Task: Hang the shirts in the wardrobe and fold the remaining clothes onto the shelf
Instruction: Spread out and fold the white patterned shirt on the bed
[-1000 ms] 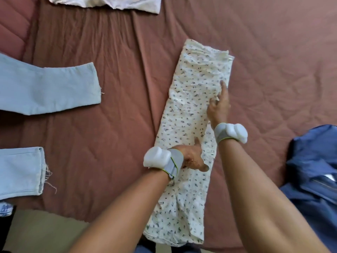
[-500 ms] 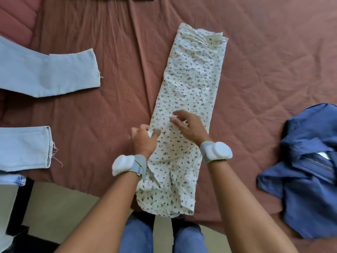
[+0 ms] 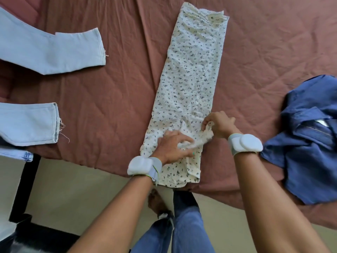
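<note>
On bedspread, centre: floral garment, folded into long strip | long axis 6-to-12 o'clock, gathered end toward 12, near end at bed edge | right hand at its 4 o'clock edge, pinching a bunched fold | left hand at 6 o'clock, fingers spread, pressing flat | both equally near | blue shirt at 3; pale jeans at 9.
</note>
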Demonstrator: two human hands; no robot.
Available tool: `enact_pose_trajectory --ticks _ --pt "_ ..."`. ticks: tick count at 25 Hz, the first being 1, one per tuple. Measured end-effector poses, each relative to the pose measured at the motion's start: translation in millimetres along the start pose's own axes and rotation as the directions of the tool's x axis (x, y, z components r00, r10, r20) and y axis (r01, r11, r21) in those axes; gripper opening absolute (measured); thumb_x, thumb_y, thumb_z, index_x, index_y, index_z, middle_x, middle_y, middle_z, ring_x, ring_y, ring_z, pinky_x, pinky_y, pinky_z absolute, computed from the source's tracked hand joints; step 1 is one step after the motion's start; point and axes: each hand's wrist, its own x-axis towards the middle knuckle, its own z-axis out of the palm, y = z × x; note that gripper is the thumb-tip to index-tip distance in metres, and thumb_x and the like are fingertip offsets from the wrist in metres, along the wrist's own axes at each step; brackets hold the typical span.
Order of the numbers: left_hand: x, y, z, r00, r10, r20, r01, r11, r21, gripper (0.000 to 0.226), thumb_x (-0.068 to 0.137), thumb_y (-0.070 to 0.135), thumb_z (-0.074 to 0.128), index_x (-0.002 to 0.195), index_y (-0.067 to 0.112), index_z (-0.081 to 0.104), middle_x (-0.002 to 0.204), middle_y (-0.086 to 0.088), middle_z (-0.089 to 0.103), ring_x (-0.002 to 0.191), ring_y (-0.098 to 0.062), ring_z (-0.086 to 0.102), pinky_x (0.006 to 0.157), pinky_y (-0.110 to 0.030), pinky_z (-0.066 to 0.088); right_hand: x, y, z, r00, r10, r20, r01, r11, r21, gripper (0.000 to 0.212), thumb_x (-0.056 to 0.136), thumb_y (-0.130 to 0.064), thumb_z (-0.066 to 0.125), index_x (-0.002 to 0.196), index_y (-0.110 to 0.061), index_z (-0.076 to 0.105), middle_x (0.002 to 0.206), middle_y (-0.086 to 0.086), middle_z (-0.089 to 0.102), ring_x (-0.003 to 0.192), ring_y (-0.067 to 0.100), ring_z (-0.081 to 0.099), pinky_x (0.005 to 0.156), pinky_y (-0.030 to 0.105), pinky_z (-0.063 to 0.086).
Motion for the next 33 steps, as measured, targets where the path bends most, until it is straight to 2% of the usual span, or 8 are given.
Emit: enact_pose_trajectory --ticks 2,6,11,16,21,26,30,33 --pt "-7.9 -15.5 18.9 1.000 -0.002 -0.031 0.015 0.906 0.423 0.103 0.063 0.058 0.077 0.148 0.038 0.023 0.151 -0.001 0.018 0.135 -0.026 0.018 0.107 -0.044 0.025 -14.4 13.0 13.2 0.996 -0.024 -0.087 0.034 0.992 0.118 0.058 0.070 0.017 0.038 0.078 -0.029 0.071 0.105 -0.011 0.064 0.113 0.022 0.045 0.090 0.046 0.030" --pt "-24.6 -38.3 62.9 0.981 -0.114 -0.156 0.177 0.850 0.496 0.132 0.069 0.034 0.082 0.148 0.031 -0.025 0.157 -0.011 0.000 0.138 -0.036 0.021 0.103 -0.053 0.037 -26.1 27.1 30.1 0.969 0.006 -0.245 0.132 0.831 0.540 0.028 0.078 0.000 0.063 0.075 -0.027 0.069 0.103 -0.010 0.071 0.101 0.013 0.064 0.087 0.027 0.047" --pt "-37.0 -51.8 73.0 0.864 -0.399 -0.306 0.501 0.740 0.448 0.087 0.089 0.026 0.058 0.152 0.026 -0.002 0.149 -0.016 0.015 0.115 -0.033 0.049 0.086 -0.043 0.048 -32.6 32.7 24.2 0.949 0.125 -0.288 0.153 0.618 0.771 0.006 0.079 -0.019 0.069 0.075 -0.022 0.066 0.084 0.002 0.070 0.071 0.015 0.061 0.060 0.038 0.053" --pt "-16.4 -37.4 33.5 0.978 -0.086 -0.188 0.171 0.848 0.501 0.113 0.071 0.065 0.064 0.152 0.028 -0.006 0.142 -0.012 0.021 0.122 -0.033 0.035 0.097 -0.047 0.036 -15.0 9.0 -1.4 0.967 0.006 -0.256 0.199 0.612 0.766 0.018 0.080 -0.004 0.068 0.078 -0.021 0.072 0.096 0.003 0.073 0.088 0.020 0.068 0.077 0.040 0.058" --pt "22.3 -17.1 -2.6 0.978 0.074 -0.193 -0.063 0.996 0.066 0.131 0.063 0.052 0.080 0.147 0.040 -0.021 0.143 0.000 0.026 0.126 -0.026 0.038 0.100 -0.045 0.039 28.0 -45.8 -40.8 0.946 -0.087 -0.311 0.232 0.853 0.468 0.019 0.082 -0.006 0.049 0.082 -0.010 0.067 0.072 0.009 0.065 0.061 0.013 0.055 0.056 0.023 0.045" --pt "41.0 -52.1 -21.9 0.829 -0.453 -0.329 0.107 0.705 -0.701 0.045 0.093 0.018 0.058 0.137 0.018 0.048 0.129 -0.002 0.057 0.102 -0.015 0.058 0.088 -0.027 0.048 83.1 -75.1 -50.9 0.969 -0.073 -0.236 0.137 0.954 0.266 0.031 0.087 -0.028 0.065 0.101 0.000 0.067 0.096 0.016 0.069 0.090 0.030 0.065 0.077 0.038 0.052" --pt "42.2 -54.5 -34.9 0.888 -0.385 -0.253 0.171 0.786 -0.594 0.075 0.078 0.047 0.073 0.141 0.027 0.038 0.133 -0.001 0.046 0.120 -0.015 0.044 0.100 -0.033 0.039 105.9 -63.9 -52.1 0.976 0.035 -0.214 0.043 0.936 0.350 0.043 0.082 -0.042 0.074 0.088 0.000 0.070 0.080 0.013 0.068 0.077 0.027 0.066 0.069 0.036 0.053" --pt "54.3 -48.3 -34.1 0.875 -0.297 -0.381 0.304 0.952 -0.044 0.078 0.075 0.047 0.075 0.138 0.022 0.036 0.121 -0.012 0.057 0.109 -0.031 0.056 0.091 -0.043 0.048 111.7 -59.8 -47.6 0.975 -0.008 -0.221 0.103 0.901 0.422 0.044 0.084 -0.040 0.072 0.079 0.004 0.068 0.058 0.003 0.056 0.055 0.014 0.050 0.055 0.026 0.041"
